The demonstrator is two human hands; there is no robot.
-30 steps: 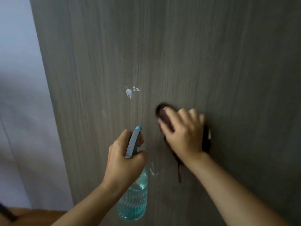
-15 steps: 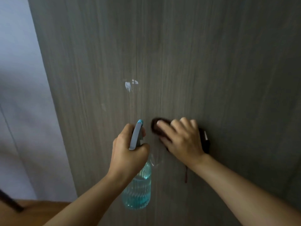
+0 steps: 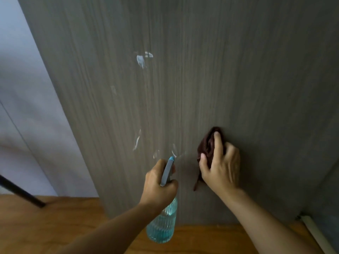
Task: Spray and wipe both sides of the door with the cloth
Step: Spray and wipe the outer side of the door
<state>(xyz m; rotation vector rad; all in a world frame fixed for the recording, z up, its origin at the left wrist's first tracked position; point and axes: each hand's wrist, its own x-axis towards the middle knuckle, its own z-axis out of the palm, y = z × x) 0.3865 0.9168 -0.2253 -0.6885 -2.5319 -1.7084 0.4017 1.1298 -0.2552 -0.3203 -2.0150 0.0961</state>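
Off to the left of both hands, a pale wall (image 3: 27, 107) runs down to a wooden floor (image 3: 73, 226), where a dark rod (image 3: 20, 192) slants in from the edge. The grey wood-grain door (image 3: 201, 70) fills the rest.

The left hand (image 3: 158, 187) is wrapped around a spray bottle (image 3: 162, 224) of blue liquid, its grey head and blue nozzle (image 3: 171, 158) aimed at the door just above the knuckles. Wet streaks (image 3: 136, 142) glisten up and left of that hand, and a whiter smear (image 3: 141, 60) sits well above it.

Just right of the bottle, the right hand (image 3: 222, 167) pinches a bunched dark brown cloth (image 3: 207, 145) and presses it against the door, a loose tail hanging below the thumb.

To me this looks like the wiping step on the lower part of this side. The next move probably calls for carrying the cloth left across the fresh streaks, then up to the smear, with firm, even pressure. The other side of the door is out of sight, so I cannot tell its condition.
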